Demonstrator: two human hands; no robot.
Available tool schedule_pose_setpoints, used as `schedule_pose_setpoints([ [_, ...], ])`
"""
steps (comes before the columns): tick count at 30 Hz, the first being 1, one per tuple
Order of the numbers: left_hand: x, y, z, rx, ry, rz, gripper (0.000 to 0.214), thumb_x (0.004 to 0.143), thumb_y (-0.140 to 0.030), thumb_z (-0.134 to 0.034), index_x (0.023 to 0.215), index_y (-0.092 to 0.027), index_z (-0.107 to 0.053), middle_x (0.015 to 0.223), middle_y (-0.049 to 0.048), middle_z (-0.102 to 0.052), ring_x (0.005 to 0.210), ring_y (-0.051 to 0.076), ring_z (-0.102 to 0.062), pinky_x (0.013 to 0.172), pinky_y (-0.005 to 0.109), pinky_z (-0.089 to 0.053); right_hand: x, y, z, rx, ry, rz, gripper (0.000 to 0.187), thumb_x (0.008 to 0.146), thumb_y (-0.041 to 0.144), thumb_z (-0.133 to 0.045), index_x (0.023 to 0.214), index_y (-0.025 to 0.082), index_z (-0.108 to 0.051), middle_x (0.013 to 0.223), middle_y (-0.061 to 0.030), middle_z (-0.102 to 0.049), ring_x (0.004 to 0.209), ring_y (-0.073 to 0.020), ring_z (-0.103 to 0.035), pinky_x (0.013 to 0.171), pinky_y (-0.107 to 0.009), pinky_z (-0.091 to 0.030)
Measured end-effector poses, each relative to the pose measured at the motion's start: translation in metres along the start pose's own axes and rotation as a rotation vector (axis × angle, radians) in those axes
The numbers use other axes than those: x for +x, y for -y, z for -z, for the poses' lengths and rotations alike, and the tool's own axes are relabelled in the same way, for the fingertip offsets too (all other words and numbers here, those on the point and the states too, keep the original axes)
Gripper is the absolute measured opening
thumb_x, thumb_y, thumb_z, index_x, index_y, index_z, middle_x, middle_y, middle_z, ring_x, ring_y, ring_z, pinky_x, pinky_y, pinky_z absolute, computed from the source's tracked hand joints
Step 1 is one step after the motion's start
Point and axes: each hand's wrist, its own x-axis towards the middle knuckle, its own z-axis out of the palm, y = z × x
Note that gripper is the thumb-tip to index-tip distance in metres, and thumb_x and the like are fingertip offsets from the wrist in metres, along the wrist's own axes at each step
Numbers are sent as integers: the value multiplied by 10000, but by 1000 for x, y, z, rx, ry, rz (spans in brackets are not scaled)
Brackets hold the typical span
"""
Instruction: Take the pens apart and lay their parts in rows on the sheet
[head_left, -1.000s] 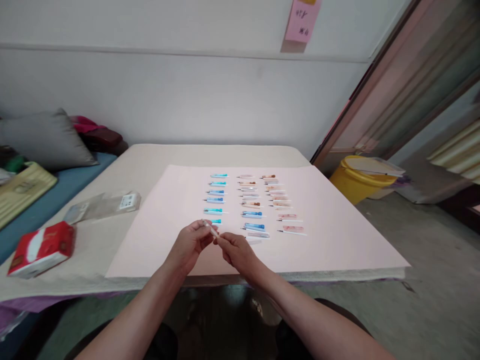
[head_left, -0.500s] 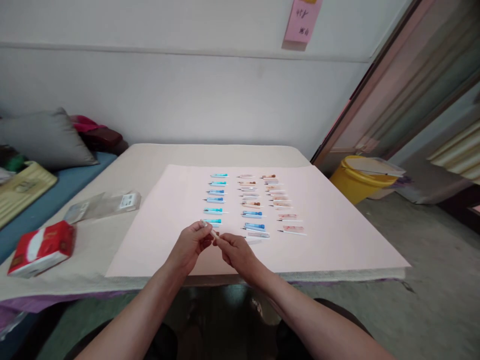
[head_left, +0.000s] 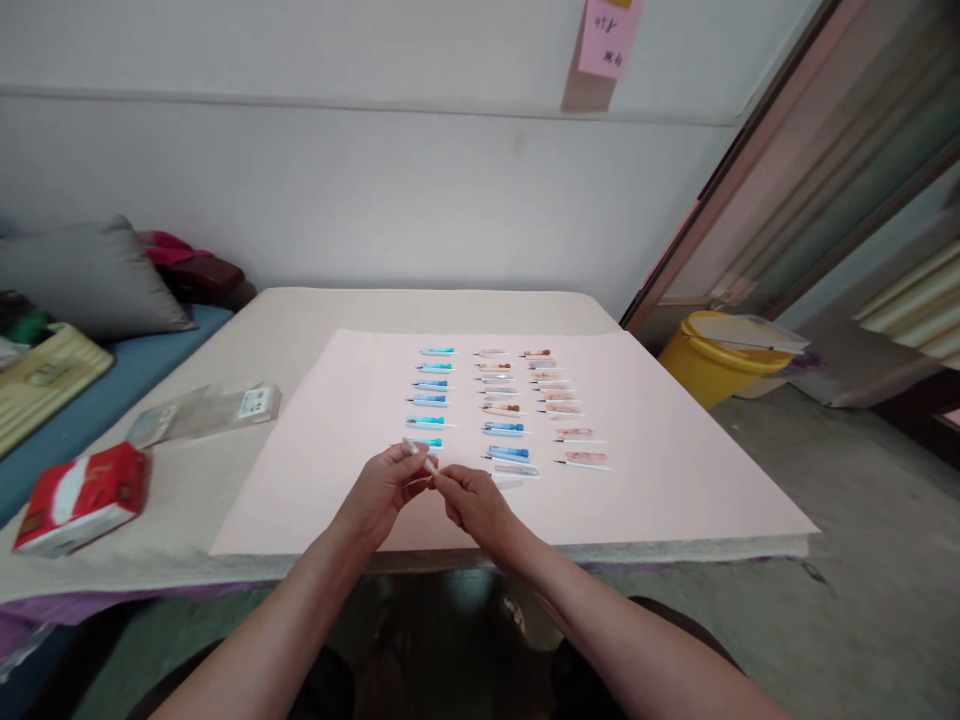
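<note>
My left hand (head_left: 379, 492) is closed around a slim, pale pen (head_left: 420, 455), which slants from upper left to lower right over the front of the pink sheet. At its lower end, my right hand (head_left: 476, 505) pinches it, fingertips close to the left ones. Beyond the hands lie several short pens in three columns: turquoise and blue pens (head_left: 431, 400) on the left, brown, clear and blue ones (head_left: 506, 428) in the middle, pinkish and brown ones (head_left: 585, 458) on the right. Thin white sticks with dark tips lie beside many. My left fingers partly cover the nearest turquoise pen (head_left: 429, 442).
The pink sheet (head_left: 675, 480) covers much of the cloth-topped table (head_left: 300, 310). To the left are a clear plastic bag (head_left: 206, 415) and a red tissue pack (head_left: 82, 500). A yellow bin (head_left: 697, 360) stands on the floor at right; a grey cushion (head_left: 90, 280) is far left.
Both hands stay nearly in place, with the pale pen still between them. The right fingertips have shifted slightly to the right. The pink note on the wall has swung a little.
</note>
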Motion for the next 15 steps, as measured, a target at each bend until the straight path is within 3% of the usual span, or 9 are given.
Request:
schedule_pose_setpoints([
  [4, -1, -1, -1, -31, 30, 22, 253, 715, -230, -672, 945, -129, -647, 941, 104, -663, 873, 178, -599, 822, 310, -449, 1, -2, 2, -2, -14, 9, 310, 847, 404, -463, 657, 165, -520, 419, 64, -404, 401, -61, -340, 442, -204, -261],
  [9, -1, 0, -2, -28, -5, -21, 134, 686, -221, -694, 727, -126, -609, 741, 30, -624, 692, 110, -576, 688, 234, -457, 1, -1, 0, 7, -5, 13, 295, 841, 399, -466, 685, 158, -536, 413, 72, -390, 395, -58, -329, 432, -196, -260],
  [15, 0, 6, -1, 7, -111, -32, 208, 655, -268, -722, 692, -132, -570, 666, -1, -585, 583, 72, -526, 599, 201, -436, 0, 0, -2, 18, 0, 2, 265, 825, 347, -483, 631, 167, -478, 401, 79, -378, 383, -54, -322, 410, -189, -255],
])
